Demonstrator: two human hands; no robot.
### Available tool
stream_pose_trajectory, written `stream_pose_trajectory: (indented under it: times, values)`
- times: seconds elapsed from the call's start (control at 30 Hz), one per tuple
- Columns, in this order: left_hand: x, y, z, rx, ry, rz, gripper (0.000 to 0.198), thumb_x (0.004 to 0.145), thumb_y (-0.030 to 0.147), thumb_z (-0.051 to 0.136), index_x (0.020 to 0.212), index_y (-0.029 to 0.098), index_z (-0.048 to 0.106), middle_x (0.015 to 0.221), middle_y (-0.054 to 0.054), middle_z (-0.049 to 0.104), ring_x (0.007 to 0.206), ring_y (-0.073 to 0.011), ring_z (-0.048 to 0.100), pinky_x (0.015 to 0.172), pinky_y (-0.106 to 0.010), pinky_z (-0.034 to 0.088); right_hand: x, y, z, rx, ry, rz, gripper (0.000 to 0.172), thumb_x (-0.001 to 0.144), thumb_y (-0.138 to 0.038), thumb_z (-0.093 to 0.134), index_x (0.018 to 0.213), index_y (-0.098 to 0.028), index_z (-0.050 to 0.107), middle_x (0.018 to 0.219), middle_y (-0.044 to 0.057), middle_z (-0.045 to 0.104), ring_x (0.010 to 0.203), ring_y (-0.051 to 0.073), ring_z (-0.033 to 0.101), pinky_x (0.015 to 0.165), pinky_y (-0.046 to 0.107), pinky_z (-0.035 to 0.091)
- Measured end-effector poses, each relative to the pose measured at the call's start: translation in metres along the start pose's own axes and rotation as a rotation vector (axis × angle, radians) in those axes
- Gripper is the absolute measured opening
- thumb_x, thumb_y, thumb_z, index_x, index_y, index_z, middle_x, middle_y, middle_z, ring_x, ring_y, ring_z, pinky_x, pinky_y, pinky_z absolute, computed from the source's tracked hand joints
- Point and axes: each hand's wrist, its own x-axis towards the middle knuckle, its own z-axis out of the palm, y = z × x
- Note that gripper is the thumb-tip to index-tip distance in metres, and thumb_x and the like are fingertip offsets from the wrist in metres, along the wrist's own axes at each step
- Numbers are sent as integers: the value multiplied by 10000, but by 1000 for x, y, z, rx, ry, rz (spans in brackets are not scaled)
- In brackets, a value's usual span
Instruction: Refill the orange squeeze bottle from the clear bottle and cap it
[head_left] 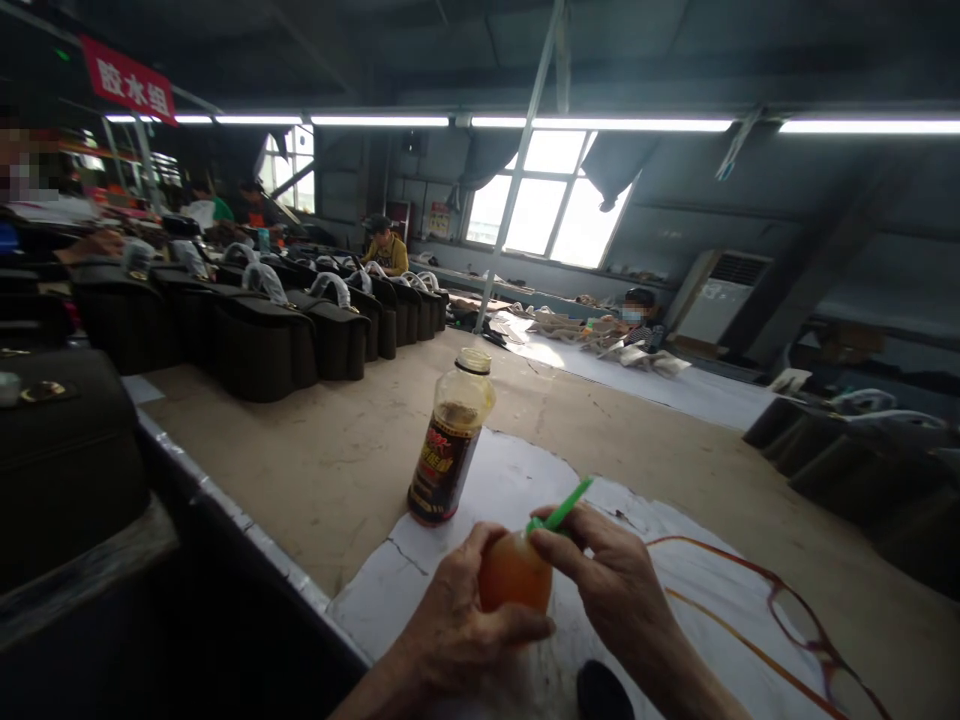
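Note:
My left hand is wrapped round a small squeeze bottle filled with orange liquid. At its top, the fingers of my right hand pinch the green nozzle cap, whose thin spout slants up to the right. Whether the cap sits fully on the neck is hidden by my fingers. Just beyond my left hand stands an uncapped clear plastic bottle with a dark printed label and brownish residue inside. A dark round lid lies below my right wrist.
Eyeglasses rest to the right on a white sheet covering part of the table. Dark handbags with wrapped handles line the left; more bags stand at right. Several people sit farther back, one in a yellow top.

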Motion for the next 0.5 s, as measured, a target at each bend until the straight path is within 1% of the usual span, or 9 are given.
stream_pose_trajectory:
  times: [0.1,0.17,0.2,0.27,0.33,0.4,0.43,0.5]
  values:
    - [0,-4,1,-300,-27,-28,498,566,253,769,1004,179,543,827,-4,576,732,-166,512,617,-262,389,-10,-8,2,4,103,68,280,795,-474,549,729,-210,616,703,-21,596,671,151,539,616,254,399]
    - [0,-9,6,-514,-21,-31,546,537,295,793,1005,160,546,835,-34,611,743,-186,550,620,-271,398,-17,-14,4,-1,168,88,313,818,-506,534,726,-215,604,683,-34,585,650,142,531,604,245,393]
    - [0,-11,10,-626,7,-36,567,522,332,808,994,153,549,824,-47,627,732,-193,567,621,-275,407,-19,-18,5,-5,197,91,321,826,-514,528,728,-217,602,673,-38,580,638,138,528,597,241,390]
    - [0,-13,21,-837,97,-88,580,517,430,809,956,144,559,775,-65,648,680,-201,592,612,-286,428,-23,-24,7,-17,247,81,323,833,-517,527,734,-219,604,654,-41,571,606,131,520,576,238,384]
    - [-1,-9,32,-992,188,-186,537,573,517,749,904,130,578,701,-75,650,597,-201,596,563,-289,445,-25,-28,6,-38,274,44,311,824,-500,552,708,-216,604,632,-35,558,578,129,509,559,238,380]
    - [-4,0,40,-1042,219,-282,505,702,572,599,846,88,605,592,-84,618,478,-186,563,463,-268,428,-26,-31,2,-54,268,-27,271,798,-461,599,681,-216,605,637,-26,559,582,130,514,561,231,391]
    - [-6,6,43,-1035,218,-322,514,758,566,521,818,64,616,559,-93,605,430,-175,542,415,-255,409,-27,-32,-2,-54,253,-70,242,791,-433,612,680,-218,607,657,-24,568,598,129,525,571,223,401]
    - [-10,18,45,-1001,200,-400,538,812,534,432,781,35,631,537,-112,597,395,-167,526,349,-234,382,-30,-35,-11,-40,211,-156,163,799,-372,613,719,-231,615,717,-28,592,642,121,551,592,199,422]
